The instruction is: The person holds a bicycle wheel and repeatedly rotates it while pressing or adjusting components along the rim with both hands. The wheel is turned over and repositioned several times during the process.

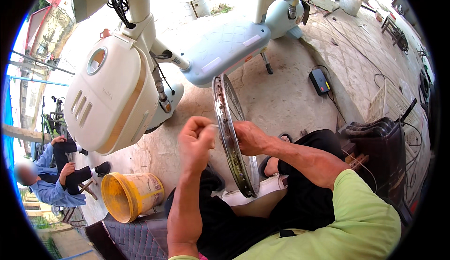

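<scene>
A bare metal wheel rim (228,140) with no tyre stands upright between my knees, its thin spokes (233,98) showing on the right side. Its channel looks rusty and greenish. My left hand (197,140) is closed in a pinch just left of the rim, level with its middle. A tiny pale tip shows at those fingers, too small to name. From the right, my right hand (251,138) reaches in at the spoke side and grips the rim, its fingertips partly hidden. The wheel's lower edge rests by a white piece (255,189) between my legs.
A pale electric scooter (225,49) with a cream front basket (110,93) stands ahead. At lower left is a yellow-stained bucket (133,196). A black charger box (319,82) with cables lies right, near a dark seat (377,152). Another person (54,171) sits far left.
</scene>
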A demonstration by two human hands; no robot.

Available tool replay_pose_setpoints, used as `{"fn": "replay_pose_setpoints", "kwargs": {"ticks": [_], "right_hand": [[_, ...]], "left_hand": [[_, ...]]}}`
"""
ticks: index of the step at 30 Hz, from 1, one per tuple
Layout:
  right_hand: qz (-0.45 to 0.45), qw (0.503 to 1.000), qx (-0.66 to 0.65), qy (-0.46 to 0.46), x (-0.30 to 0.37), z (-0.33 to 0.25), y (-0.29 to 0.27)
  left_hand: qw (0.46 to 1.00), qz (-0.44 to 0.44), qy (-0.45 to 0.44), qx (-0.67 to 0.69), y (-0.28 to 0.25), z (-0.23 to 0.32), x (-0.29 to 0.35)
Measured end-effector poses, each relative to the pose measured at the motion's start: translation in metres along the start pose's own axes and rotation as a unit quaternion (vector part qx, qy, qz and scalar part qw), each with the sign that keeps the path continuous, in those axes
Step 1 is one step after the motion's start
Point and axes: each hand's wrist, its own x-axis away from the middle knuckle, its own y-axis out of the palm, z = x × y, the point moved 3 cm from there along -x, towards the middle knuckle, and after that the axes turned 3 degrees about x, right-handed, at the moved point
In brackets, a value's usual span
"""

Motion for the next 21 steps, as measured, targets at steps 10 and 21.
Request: {"fn": "replay_pose_setpoints", "kwargs": {"ticks": [10,21], "right_hand": [[-0.007,0.999,0.031,-0.005,0.003,-0.008,-0.004],[0.065,0.982,-0.099,0.145,0.005,0.001,-0.053]], "left_hand": [[0.991,0.040,-0.117,0.056,0.005,-0.013,-0.016],[0.987,0.028,-0.037,-0.156,0.014,-0.024,-0.022]]}}
